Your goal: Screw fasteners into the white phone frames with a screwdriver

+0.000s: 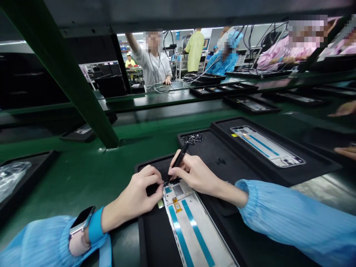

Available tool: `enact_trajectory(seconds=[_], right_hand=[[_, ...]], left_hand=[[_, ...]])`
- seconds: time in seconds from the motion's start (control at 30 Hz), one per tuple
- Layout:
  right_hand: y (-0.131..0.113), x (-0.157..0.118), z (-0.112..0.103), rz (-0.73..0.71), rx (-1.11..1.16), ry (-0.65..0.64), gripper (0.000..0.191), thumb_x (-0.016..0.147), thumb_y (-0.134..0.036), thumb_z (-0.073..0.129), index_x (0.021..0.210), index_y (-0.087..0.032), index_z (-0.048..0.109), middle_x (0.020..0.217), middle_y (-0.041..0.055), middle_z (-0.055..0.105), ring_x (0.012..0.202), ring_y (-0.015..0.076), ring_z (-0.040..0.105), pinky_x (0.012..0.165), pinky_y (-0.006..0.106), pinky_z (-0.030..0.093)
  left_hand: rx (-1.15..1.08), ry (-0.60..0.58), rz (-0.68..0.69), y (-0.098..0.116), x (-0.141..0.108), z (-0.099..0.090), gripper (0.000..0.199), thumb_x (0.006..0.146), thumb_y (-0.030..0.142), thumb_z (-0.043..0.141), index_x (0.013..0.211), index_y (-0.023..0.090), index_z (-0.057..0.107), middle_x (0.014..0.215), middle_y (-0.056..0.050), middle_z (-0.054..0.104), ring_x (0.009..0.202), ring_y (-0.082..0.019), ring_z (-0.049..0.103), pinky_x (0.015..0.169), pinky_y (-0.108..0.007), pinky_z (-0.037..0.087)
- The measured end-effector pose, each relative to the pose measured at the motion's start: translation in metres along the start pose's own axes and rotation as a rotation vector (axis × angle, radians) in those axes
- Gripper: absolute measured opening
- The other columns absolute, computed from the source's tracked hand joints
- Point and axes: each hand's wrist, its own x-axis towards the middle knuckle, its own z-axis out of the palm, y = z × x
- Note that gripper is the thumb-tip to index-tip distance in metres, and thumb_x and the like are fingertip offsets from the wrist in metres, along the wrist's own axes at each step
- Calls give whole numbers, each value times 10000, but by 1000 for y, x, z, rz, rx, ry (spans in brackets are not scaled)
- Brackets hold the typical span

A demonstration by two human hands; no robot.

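A silver phone frame (191, 218) with blue strips and an orange flex piece lies in a black foam tray (151, 237) before me. My right hand (191, 168) grips black tweezers (179, 157), their tips down at the frame's top edge. At the frame's upper left corner is my left hand (144, 189), thumb and index finger brought together against the edge. Whether a small part sits between those fingertips is hidden. A blue wrist band (96, 225) and a watch are on my left wrist.
Right of the tray stands a black tray (205, 148) with a pile of small black parts (192, 138). Beyond it, another phone frame (267, 146) lies in a tray. A green post (69, 78) rises at left. A co-worker's hand (346, 109) shows at the right edge.
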Motion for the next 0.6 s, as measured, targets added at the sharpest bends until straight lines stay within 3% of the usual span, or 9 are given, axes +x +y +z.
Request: enact_trajectory(seconds=[0.33, 0.6], right_hand=[[-1, 0, -1, -87, -80, -17, 65, 786, -168, 562, 745, -150, 516, 678, -5, 571, 603, 110, 613, 550, 201, 488], [0, 1, 1, -329, -341, -79, 75, 809, -168, 545, 742, -136, 558, 718, 29, 581, 625, 122, 567, 593, 226, 450]], left_hand=[[-10, 0, -10, 0, 0, 1, 118, 753, 90, 503, 709, 147, 596, 779, -47, 595, 742, -141, 568, 654, -252, 476], [-20, 6, -11, -1, 2, 3, 122, 732, 66, 514, 701, 147, 601, 768, -41, 593, 736, -139, 557, 656, -247, 462]])
